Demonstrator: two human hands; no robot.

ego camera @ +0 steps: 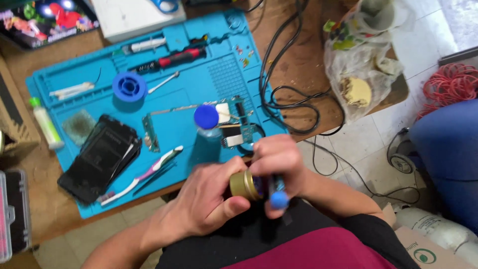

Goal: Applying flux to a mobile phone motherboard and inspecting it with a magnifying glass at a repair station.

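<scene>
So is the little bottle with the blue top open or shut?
Shut: the blue cap sits on the little bottle, standing upright on the blue mat.

mat: bright blue, grid patch
tin: gold-ish brass
tool tip: blue ball end
bottle cap: deep blue
phone: black
toothbrush: white with purple
screwdriver: red and black
cable coil: red
spool: blue

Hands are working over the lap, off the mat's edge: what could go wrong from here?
The left hand holds a gold tin and the right hand a blue-tipped tool, off the mat; a slip could drop them. The bottle by the circuit board might get knocked.
</scene>
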